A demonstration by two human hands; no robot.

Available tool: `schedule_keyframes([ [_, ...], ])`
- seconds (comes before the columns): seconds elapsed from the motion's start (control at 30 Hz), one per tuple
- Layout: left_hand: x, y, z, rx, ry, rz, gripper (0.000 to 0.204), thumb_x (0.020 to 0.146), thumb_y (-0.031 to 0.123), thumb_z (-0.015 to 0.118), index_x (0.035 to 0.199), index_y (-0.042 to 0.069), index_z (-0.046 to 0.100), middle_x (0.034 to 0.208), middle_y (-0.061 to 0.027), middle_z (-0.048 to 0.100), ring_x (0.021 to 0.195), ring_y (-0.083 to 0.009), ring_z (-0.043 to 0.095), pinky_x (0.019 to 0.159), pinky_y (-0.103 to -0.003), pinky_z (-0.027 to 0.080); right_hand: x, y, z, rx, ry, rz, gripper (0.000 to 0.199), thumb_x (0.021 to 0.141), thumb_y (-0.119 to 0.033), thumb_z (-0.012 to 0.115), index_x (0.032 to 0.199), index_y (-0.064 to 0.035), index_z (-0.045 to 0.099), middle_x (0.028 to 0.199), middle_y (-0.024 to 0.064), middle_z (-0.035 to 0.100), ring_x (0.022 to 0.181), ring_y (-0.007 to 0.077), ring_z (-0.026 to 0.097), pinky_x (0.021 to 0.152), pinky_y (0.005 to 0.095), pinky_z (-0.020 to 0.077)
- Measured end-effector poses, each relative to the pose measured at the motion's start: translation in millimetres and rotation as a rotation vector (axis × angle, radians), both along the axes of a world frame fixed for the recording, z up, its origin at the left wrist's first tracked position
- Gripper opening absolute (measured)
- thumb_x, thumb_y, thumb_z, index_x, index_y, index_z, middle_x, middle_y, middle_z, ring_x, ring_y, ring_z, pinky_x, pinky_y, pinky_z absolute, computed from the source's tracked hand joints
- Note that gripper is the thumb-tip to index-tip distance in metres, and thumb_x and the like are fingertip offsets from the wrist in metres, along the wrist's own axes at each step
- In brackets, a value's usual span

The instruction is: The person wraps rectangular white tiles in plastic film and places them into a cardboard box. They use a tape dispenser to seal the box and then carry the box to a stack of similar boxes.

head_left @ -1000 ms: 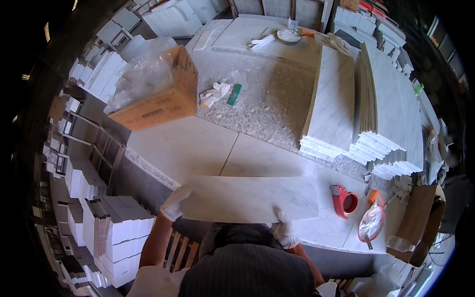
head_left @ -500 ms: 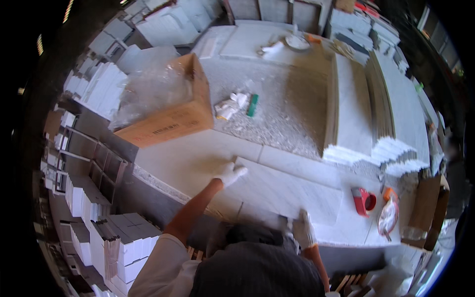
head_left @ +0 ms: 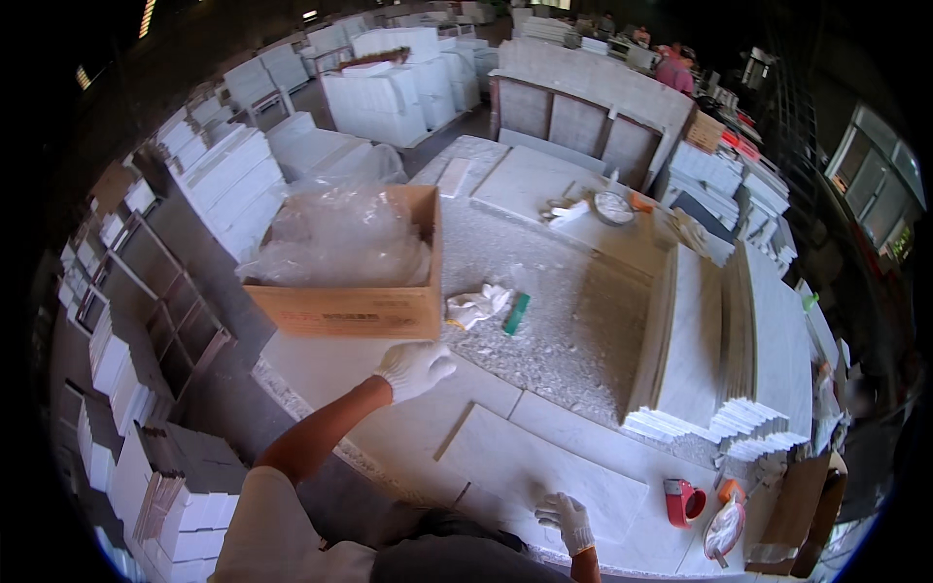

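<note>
My left hand (head_left: 416,369), in a white knit glove, is raised over the stone worktop (head_left: 326,364) in front of the cardboard box (head_left: 340,309). Its fingers curl in and nothing shows in them. A pale, grey-veined stone slab (head_left: 549,468) lies flat on the worktop, apart from my left hand. At the slab's near edge, my right hand (head_left: 567,520), gloved too, has its fingers apart; whether they touch the slab I cannot tell. Clear plastic wrap (head_left: 345,233) fills the open box.
A red tape dispenser (head_left: 684,502) and a dish with white material (head_left: 724,530) lie at the right. Tall stone slab stacks (head_left: 690,335) stand beyond. Crumpled white gloves (head_left: 478,306) and a green block (head_left: 516,315) rest on the gritty middle. A metal rack (head_left: 175,301) stands left.
My left hand has left the slab's corner and moved up toward the box, its fingers curling. My right hand stays by the slab's near edge. The view has tilted up.
</note>
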State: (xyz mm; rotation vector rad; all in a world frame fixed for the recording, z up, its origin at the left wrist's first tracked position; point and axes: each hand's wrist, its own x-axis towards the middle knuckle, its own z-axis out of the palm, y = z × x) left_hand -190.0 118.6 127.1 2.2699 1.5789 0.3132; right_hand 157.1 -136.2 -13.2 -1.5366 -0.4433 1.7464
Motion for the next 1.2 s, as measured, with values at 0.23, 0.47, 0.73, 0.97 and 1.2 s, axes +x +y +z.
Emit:
schedule_keyframes([
  [0.23,-77,64,67,0.673,0.063,0.225,0.039,0.088,0.039,0.064,0.115,0.011,0.059,0.110,-0.0141,0.061,0.104,-0.0349,0.057,0.091,-0.044,0.046,-25,22,-17,0.013,-0.030,-0.155,0.047,0.099,-0.038,0.051,0.115,0.0063,0.060,0.096,0.0196,0.070,0.075,0.0261,0.070,0.061,0.0344,0.0587],
  [0.47,-164,155,74,0.410,0.343,0.624,0.058,0.084,0.048,0.066,0.128,0.012,0.054,0.128,-0.0131,0.055,0.118,-0.0335,0.050,0.100,-0.044,0.041,-44,33,21,0.047,-0.061,-0.234,0.044,0.099,-0.034,0.050,0.110,0.0056,0.064,0.090,0.0163,0.070,0.065,0.0218,0.068,0.054,0.0311,0.0569],
  [0.73,-138,240,47,0.391,0.570,0.554,0.063,0.080,0.053,0.066,0.125,0.011,0.053,0.124,-0.0141,0.052,0.118,-0.0311,0.048,0.096,-0.044,0.041,-31,36,-18,-0.037,-0.065,-0.197,0.049,0.100,-0.040,0.049,0.127,-0.0005,0.056,0.109,0.0123,0.066,0.086,0.0218,0.067,0.056,0.0318,0.0576],
  [0.97,-171,291,17,0.786,0.397,0.649,0.034,0.079,0.037,0.069,0.103,0.013,0.064,0.112,-0.0071,0.059,0.111,-0.0291,0.052,0.094,-0.044,0.041,-33,41,-16,0.013,-0.004,-0.179,0.047,0.101,-0.042,0.049,0.128,-0.0053,0.060,0.118,0.0099,0.068,0.095,0.0182,0.068,0.059,0.0286,0.0564],
  [1.2,-83,280,88,0.939,-0.096,0.145,0.006,0.088,0.018,0.059,0.089,0.012,0.062,0.108,-0.0065,0.064,0.099,-0.0305,0.056,0.089,-0.041,0.044,-24,37,-23,-0.062,0.000,-0.137,0.044,0.100,-0.040,0.051,0.125,-0.0054,0.062,0.113,0.0087,0.069,0.087,0.0164,0.067,0.059,0.0287,0.0549],
])
